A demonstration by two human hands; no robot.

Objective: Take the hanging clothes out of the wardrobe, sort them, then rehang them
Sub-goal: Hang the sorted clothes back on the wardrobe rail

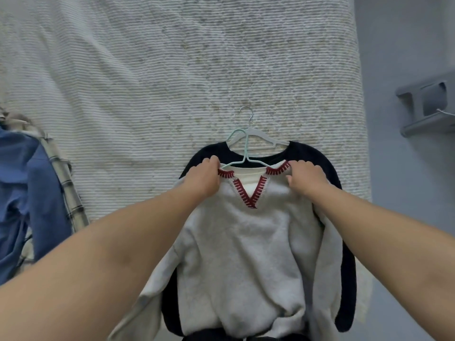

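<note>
both shoulders of the grey sweater (246,242) are pinched by the left hand (204,178) and right hand (305,178) fingers; the mint hanger (243,153) could probably get snagged on the neckline if tugged unevenly.

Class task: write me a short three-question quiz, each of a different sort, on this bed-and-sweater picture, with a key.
1. True or false: the grey sweater lies on top of the dark sweater.
2. Where does each hand grip the grey sweater? A) hem B) shoulders by the neckline C) cuffs
3. Fill in: the neckline trim is ____ in colour.

Key: 1 true. 2 B: left hand and right hand hold the shoulders either side of the V-neck, over the mint hanger. 3 red.
</note>
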